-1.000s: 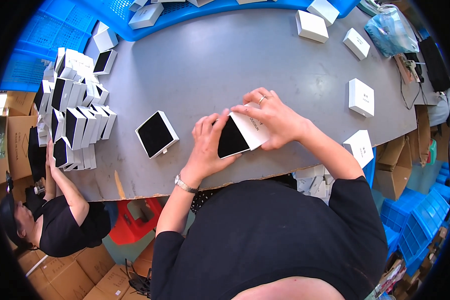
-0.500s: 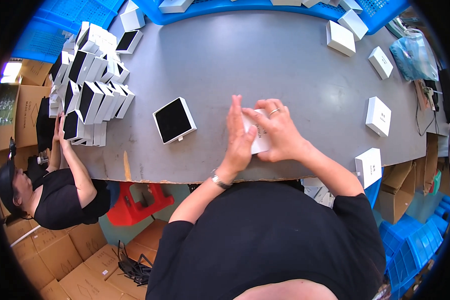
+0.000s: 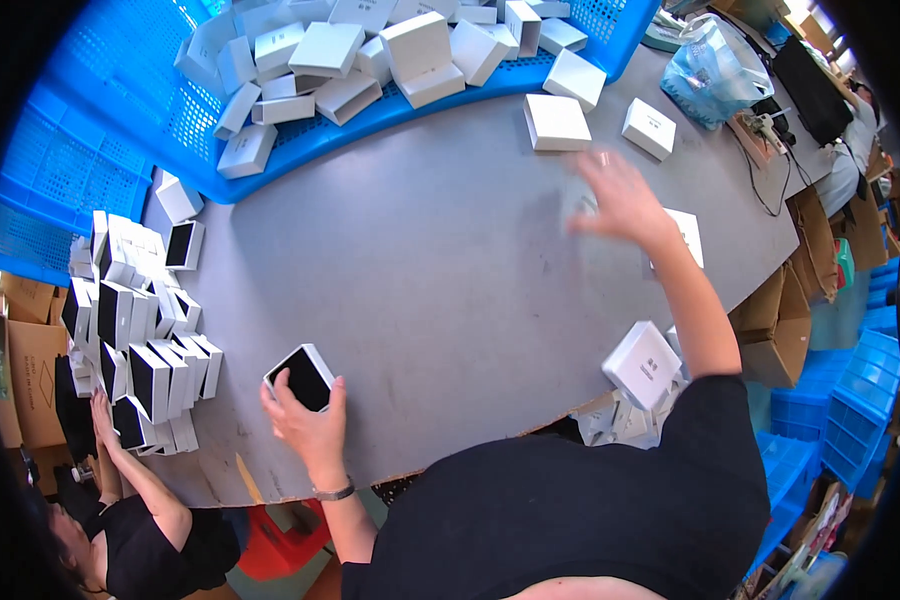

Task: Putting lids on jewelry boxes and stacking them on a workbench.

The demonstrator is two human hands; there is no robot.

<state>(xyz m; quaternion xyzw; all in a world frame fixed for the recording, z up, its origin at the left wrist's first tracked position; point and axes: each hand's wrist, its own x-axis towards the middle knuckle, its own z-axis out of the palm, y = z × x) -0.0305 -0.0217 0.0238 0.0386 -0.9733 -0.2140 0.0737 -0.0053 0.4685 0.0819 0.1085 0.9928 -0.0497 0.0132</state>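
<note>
My left hand grips a small white box with a black inside, thumb and fingers on its opposite sides, near the table's front left. Smeared by motion, my right hand is stretched out over the table's right part with fingers apart and nothing visible in it. Just beyond its fingertips lies a white box. Another white box is partly hidden behind my right wrist. At the front edge a tilted white box sits above a pile of white boxes.
A blue crate with many white boxes spans the back. Stacked white boxes with black insides stand at left, where a co-worker's hands touch them. A plastic bag and cables lie at back right; cartons stand beside the table.
My hands have parted from the white piece they held together. The left went to the black-lined box; the right reached out to the far right. The view has shifted, showing more of the crate.
</note>
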